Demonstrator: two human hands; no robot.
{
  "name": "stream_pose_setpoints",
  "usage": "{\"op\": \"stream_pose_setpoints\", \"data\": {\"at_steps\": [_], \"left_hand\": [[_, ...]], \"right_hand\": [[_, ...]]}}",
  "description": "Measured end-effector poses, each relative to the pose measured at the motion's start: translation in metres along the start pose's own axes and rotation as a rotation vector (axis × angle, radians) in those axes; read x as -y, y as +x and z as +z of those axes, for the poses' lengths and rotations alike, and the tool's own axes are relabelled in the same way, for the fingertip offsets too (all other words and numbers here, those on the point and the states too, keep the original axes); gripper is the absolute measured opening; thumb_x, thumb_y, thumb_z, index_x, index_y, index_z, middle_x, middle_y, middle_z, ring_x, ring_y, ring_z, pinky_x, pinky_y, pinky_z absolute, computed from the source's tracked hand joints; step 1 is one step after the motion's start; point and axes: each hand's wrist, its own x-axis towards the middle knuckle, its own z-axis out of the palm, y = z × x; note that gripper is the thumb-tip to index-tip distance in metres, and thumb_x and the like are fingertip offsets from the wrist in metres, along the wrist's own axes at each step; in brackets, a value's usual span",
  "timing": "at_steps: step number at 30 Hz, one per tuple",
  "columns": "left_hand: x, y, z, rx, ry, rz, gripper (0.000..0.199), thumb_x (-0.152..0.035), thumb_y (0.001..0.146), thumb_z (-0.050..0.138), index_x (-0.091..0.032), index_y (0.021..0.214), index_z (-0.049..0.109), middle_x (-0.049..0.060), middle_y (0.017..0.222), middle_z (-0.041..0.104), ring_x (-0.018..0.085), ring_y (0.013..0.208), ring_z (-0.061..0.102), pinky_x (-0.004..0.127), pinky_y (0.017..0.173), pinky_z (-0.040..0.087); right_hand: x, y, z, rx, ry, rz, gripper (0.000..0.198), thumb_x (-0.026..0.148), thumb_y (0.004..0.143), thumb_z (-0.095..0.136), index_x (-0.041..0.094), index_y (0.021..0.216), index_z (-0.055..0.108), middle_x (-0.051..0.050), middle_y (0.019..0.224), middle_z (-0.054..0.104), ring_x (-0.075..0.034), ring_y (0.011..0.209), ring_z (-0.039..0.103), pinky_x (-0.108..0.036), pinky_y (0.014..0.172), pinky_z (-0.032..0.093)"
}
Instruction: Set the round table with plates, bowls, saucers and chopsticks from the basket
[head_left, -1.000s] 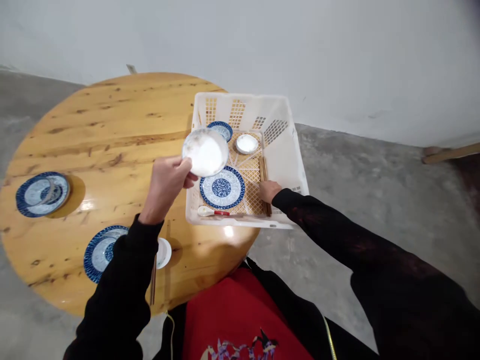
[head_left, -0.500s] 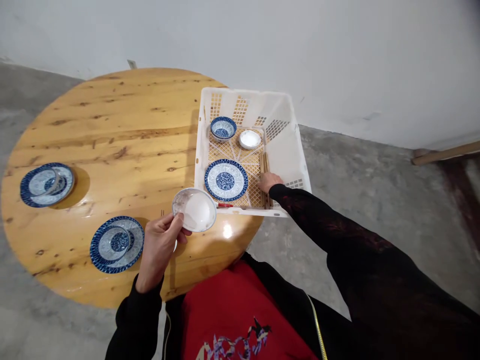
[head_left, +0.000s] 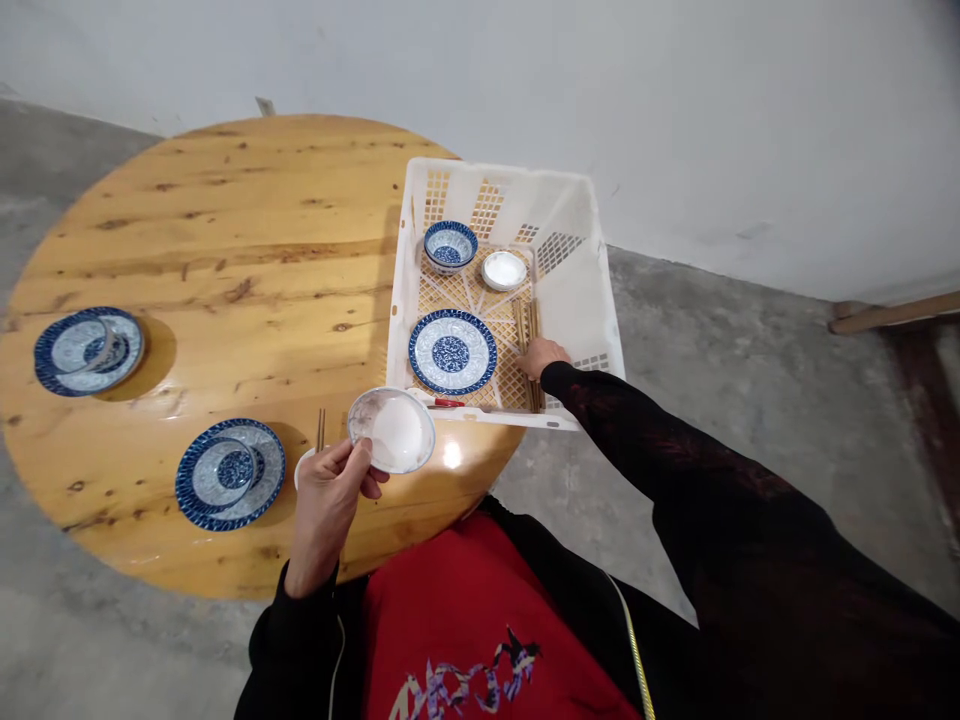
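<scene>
My left hand point(head_left: 334, 505) pinches the rim of a small white dish point(head_left: 397, 432), tilted above the table's near edge. Inside the white plastic basket point(head_left: 510, 416), my right hand point(head_left: 541, 356) has its fingers curled down on the wooden chopsticks point(head_left: 534, 318) along the right side; the fingertips are partly hidden. Left of that hand lies a blue-and-white plate point(head_left: 452, 351). Behind it stand blue-and-white bowls point(head_left: 450, 246) and small white dishes point(head_left: 504, 270). A thing with a red handle point(head_left: 448, 403) lies at the basket's near wall.
On the round wooden table point(head_left: 247, 220), a near plate point(head_left: 196, 500) and a far-left plate point(head_left: 52, 355) each carry a bowl. A pair of chopsticks point(head_left: 321, 428) and a white dish point(head_left: 301, 466) show partly behind my left hand. A wall stands behind the table.
My view has shifted slightly. My left hand with the dish has moved a little right, uncovering more of the table chopsticks and another white dish. My right hand stays at the basket's chopsticks.
</scene>
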Motion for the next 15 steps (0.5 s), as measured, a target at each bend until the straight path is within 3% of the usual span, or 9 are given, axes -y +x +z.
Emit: {"op": "stream_pose_setpoints", "data": {"at_steps": [4,10,15], "left_hand": [[0.003,-0.005,0.002,-0.013,-0.01,0.003,0.038,-0.039,0.087,0.059,-0.019,0.055,0.065,-0.001,0.051,0.062,0.011,0.047,0.055,0.022,0.052,0.044],[0.006,-0.015,-0.003,-0.059,-0.021,-0.002,0.038,-0.038,0.087,0.059,-0.02,0.054,0.063,-0.001,0.049,0.061,0.012,0.046,0.055,0.022,0.052,0.045],[0.015,-0.022,-0.008,-0.107,0.025,0.029,0.039,-0.038,0.087,0.057,-0.02,0.053,0.062,0.0,0.05,0.062,0.014,0.051,0.058,0.023,0.056,0.047]], "right_hand": [[-0.001,0.0,0.0,-0.007,0.029,0.013,0.041,0.032,0.091,0.06,0.005,0.12,0.071,-0.022,0.101,0.075,-0.029,0.105,0.07,-0.031,0.083,0.053],[0.001,-0.002,0.001,-0.027,0.047,-0.005,0.046,0.037,0.088,0.064,0.004,0.119,0.071,-0.025,0.116,0.071,-0.031,0.11,0.068,-0.031,0.084,0.052],[0.003,-0.006,-0.001,-0.007,0.076,-0.042,0.034,0.026,0.088,0.064,0.003,0.111,0.074,-0.022,0.094,0.075,-0.028,0.096,0.071,-0.03,0.083,0.053]]}}
